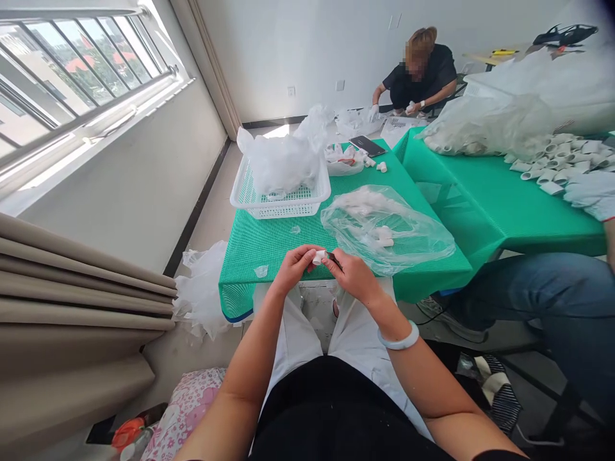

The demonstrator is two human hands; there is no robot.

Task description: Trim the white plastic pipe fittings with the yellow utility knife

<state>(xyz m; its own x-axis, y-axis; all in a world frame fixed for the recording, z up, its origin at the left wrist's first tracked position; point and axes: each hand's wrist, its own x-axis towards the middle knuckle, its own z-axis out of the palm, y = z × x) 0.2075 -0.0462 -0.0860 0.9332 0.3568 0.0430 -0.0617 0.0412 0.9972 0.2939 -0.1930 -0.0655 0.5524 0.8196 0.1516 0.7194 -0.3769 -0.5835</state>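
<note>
At the desk's (pixel 273 243) near edge, left of its middle, the left hand (pixel 295 266) pinches a white fitting (pixel 319 257) between thumb and fingers. The right hand (pixel 353 275) is closed on a dark tool (pixel 333 260), mostly hidden by the fingers, with its thumb and fingertips at the fitting's right end.

Two clear scraps lie left of the hands, one by the near edge (pixel 261 271), the other farther in (pixel 295 230). A clear open bag (pixel 418 234) with white pieces inside spreads toward the near right corner. A white basket (pixel 288 208) heaped with filmy plastic (pixel 283 160) covers the far left corner.

Near the far right corner are a small bag (pixel 343 163) of white pieces, a few loose fittings (pixel 382 167) and a dark phone (pixel 368 146). Beyond the far edge, a person (pixel 420 73) crouches.
</note>
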